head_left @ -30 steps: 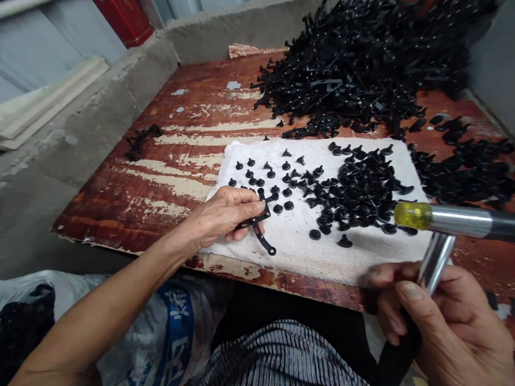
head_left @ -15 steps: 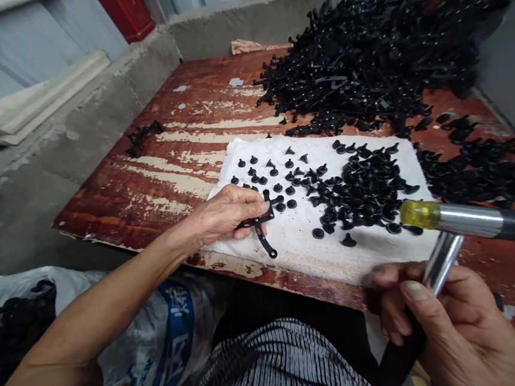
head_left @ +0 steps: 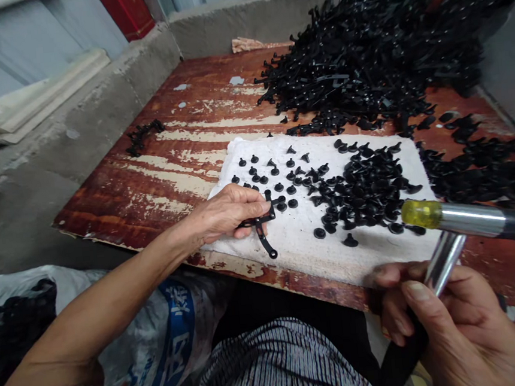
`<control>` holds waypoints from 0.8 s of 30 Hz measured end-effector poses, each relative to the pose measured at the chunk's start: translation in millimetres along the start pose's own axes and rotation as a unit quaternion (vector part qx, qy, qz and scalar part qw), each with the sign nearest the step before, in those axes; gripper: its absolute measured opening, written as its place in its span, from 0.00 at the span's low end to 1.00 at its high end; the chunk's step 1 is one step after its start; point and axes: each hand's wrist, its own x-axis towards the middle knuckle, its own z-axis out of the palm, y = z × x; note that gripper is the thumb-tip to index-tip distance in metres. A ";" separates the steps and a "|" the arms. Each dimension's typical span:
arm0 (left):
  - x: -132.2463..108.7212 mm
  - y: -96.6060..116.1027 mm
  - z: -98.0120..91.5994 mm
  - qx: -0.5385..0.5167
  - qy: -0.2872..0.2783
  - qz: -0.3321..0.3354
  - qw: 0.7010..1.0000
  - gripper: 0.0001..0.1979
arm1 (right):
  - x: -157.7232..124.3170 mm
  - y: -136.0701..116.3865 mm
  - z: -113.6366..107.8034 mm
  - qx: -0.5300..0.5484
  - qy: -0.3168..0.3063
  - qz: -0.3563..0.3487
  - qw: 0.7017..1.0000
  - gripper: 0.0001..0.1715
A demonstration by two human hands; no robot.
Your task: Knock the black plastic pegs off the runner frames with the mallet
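Note:
My left hand (head_left: 234, 212) pinches a black plastic bracket (head_left: 261, 231) with several thin arms, each ending in a small ring. One arm of it reaches over the small black round feet (head_left: 292, 203) standing on a white cloth (head_left: 290, 256). The part of the bracket under my palm is hidden. In my right hand (head_left: 458, 319) is a mallet (head_left: 471, 220) with a yellow face, a black face, a metal head and a dark grip. Its head is raised over the cloth's right front corner. A dense cluster of black feet (head_left: 369, 183) lies on the cloth's right half.
A big heap of black parts (head_left: 363, 57) fills the back right of the worn red-brown board (head_left: 117, 187). More black pieces (head_left: 476, 168) lie right of the cloth, and a small bunch (head_left: 142, 137) at left. A concrete ledge (head_left: 97, 111) borders the board. A white sack (head_left: 140, 347) stands below.
Almost nothing differs. Both hands keep their hold on the bracket and the mallet, and the view has shifted very slightly.

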 end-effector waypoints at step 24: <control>0.4 1.0 5.4 0.036 0.029 -0.007 0.999 0.14 | 2.1 4.1 -4.4 -0.001 -0.012 -0.022 1.000 0.07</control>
